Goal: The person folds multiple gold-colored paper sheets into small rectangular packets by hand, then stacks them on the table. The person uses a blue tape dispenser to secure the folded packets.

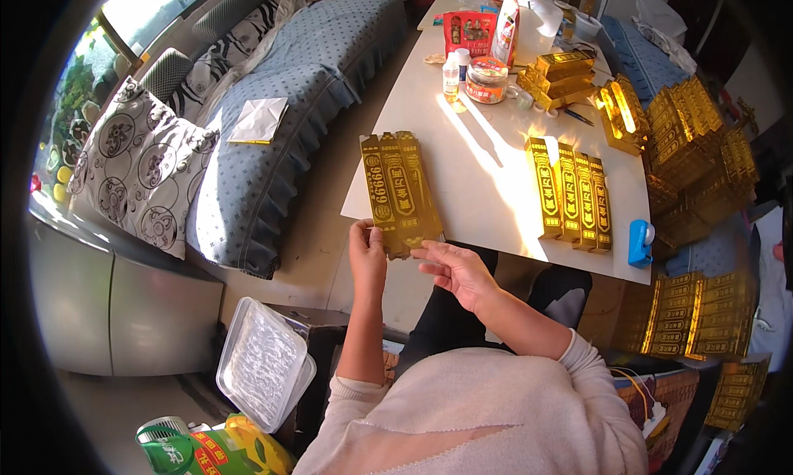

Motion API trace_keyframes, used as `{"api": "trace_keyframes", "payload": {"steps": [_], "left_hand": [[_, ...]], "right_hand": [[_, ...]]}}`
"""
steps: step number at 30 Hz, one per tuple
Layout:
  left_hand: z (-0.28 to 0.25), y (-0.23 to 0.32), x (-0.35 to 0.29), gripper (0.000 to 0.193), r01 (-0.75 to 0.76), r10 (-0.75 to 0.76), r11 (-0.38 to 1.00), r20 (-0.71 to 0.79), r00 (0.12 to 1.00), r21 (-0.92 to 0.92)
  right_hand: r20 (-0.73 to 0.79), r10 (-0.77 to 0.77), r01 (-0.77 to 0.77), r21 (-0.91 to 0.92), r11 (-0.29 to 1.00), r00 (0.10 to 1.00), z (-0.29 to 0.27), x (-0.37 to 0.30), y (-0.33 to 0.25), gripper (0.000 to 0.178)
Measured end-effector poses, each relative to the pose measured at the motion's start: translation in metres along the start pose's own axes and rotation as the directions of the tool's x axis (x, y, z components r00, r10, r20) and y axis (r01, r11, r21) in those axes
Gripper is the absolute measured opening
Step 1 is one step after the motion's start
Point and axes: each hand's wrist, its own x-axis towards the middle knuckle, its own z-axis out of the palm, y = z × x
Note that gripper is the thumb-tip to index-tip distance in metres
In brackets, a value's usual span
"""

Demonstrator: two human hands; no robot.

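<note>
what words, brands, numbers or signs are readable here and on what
I won't copy print, but it stands on:
Flat gold carton in left hand: characters, digits
Gold boxes: characters
Red pouch: characters
Green package: characters
Jar, small bottle: too small to read

The flat gold cartons (402, 190) look like thin card with a shiny metallic foil face, smooth between the lines of printed pattern. The row of gold boxes (568, 196) has the same foil finish, glinting brightly in places. The white tabletop (483, 206) is smooth, with a soft sheen. The small blue dispenser (639, 244) looks like glossy plastic, the red pouch (468, 35) like slick film. Patterned matt cloth makes the blue sofa cover (310, 74); the black-and-white cushion (140, 161) is matt fabric too. The grey cabinet (161, 301) is smooth, satiny and metal-looking; the tray (238, 340) is clear, shiny plastic; the beige sweater (462, 392) is matt knit
</note>
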Motion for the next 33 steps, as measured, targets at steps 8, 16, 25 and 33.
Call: {"api": "trace_keyframes", "payload": {"steps": [8,16,25,33], "left_hand": [[0.017,0.029,-0.03,0.017,-0.139,0.141,0.99,0.094,0.985,-0.033],[0.047,0.039,-0.054,0.023,-0.064,0.093,0.989,0.229,0.969,-0.13],[0.063,0.043,-0.056,0.05,0.253,-0.022,0.857,0.458,0.889,-0.45],[0.065,0.074,-0.04,0.069,0.446,0.014,0.524,0.531,0.847,-0.726]], "right_hand": [[-0.021,-0.058,0.059,0.039,0.998,0.998,-0.01,-0.002,-0.013,0.027],[-0.165,-0.317,0.327,0.038,0.944,0.934,-0.028,0.001,-0.008,0.019],[-0.108,-0.794,0.689,-0.437,0.579,0.599,-0.031,-0.019,-0.018,0.018],[0.578,-0.8,0.55,-0.725,-0.415,0.158,-0.039,-0.055,-0.021,0.02]]}}
